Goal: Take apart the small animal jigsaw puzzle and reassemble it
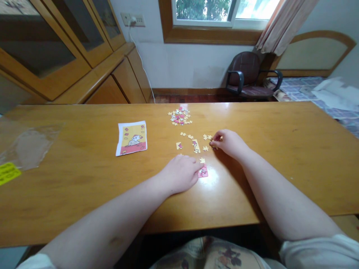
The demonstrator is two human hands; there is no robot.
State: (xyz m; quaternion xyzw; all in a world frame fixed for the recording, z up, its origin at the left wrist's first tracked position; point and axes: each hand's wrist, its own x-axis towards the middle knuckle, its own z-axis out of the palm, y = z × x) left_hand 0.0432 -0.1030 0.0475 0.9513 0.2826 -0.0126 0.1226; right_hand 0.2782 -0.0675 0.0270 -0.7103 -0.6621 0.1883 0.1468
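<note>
My left hand (181, 172) lies flat over the table, its index finger stretched onto a joined pink patch of jigsaw pieces (203, 172). A loose yellow piece (202, 160) touches or nearly touches the top of that patch. To the right, my right hand (226, 142) is closed in a pinch on a small puzzle piece (220, 138), partly hidden by the fingers. Between the hands are a joined yellow strip (195, 146), a yellow and pink block (179, 145) and several single yellow pieces (205, 148). The left palm hides whatever lies beneath it.
A heap of mixed pieces (180, 116) sits near the table's far edge. Left of it lies a picture sheet (131, 138) with a white duck. A clear plastic bag (30, 145) with a yellow label is at the far left. Beyond the wooden table (280, 127) stands an armchair (246, 71).
</note>
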